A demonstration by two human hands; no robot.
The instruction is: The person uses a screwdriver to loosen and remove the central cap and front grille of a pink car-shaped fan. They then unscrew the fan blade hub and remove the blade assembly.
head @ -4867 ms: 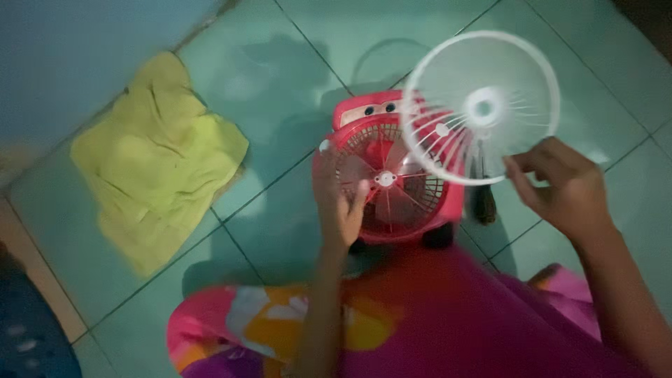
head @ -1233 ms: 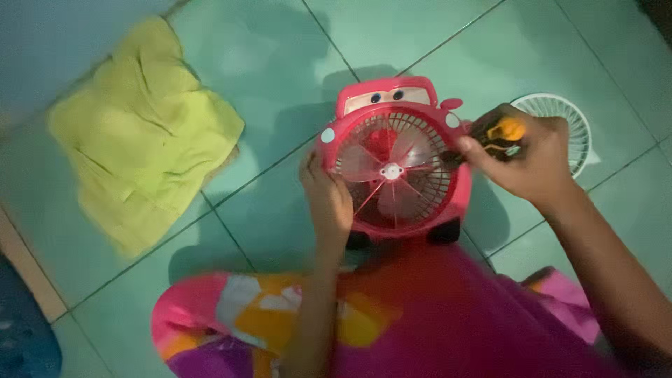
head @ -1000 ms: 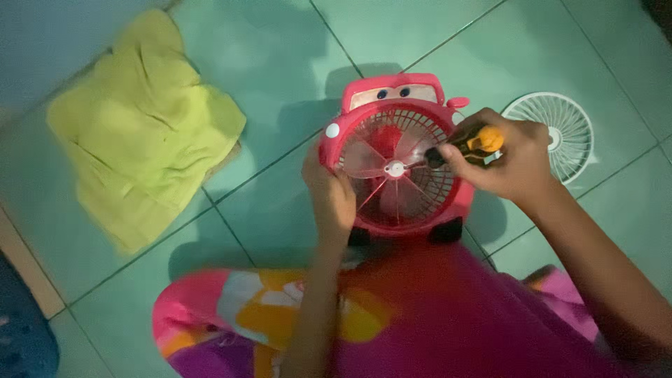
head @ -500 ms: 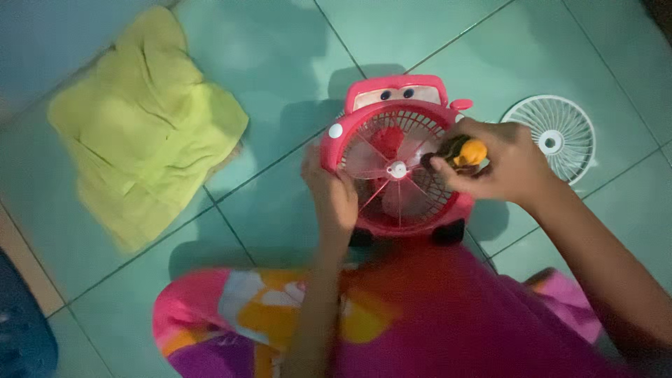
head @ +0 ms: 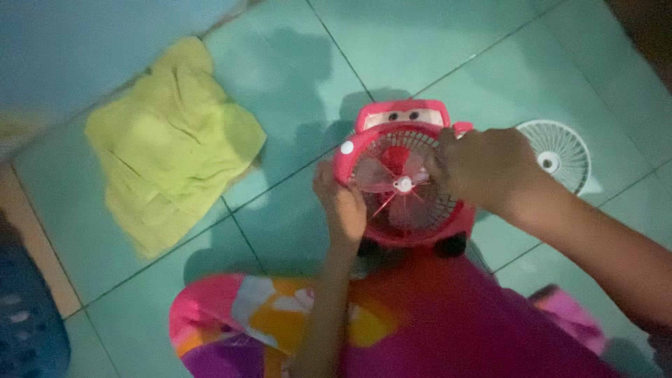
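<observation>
A red car-shaped toy fan (head: pixel 395 122) stands on the green tiled floor, its clear blades and white hub (head: pixel 402 184) uncovered. My left hand (head: pixel 341 207) grips the fan's left rim. My right hand (head: pixel 483 170) is closed over the right part of the fan, close to the hub. The orange-handled screwdriver it held a moment ago is hidden under the hand now. The white round grille (head: pixel 560 154) lies flat on the floor to the right of the fan.
A crumpled yellow-green cloth (head: pixel 171 143) lies on the tiles to the left. My knees in pink and orange fabric (head: pixel 280 325) fill the lower frame. A dark blue patterned thing (head: pixel 28 329) sits at the bottom left corner.
My right hand laid the white grille on the floor, took up an orange-handled screwdriver and moved it left over the fan's blades. The view has shifted slightly.
</observation>
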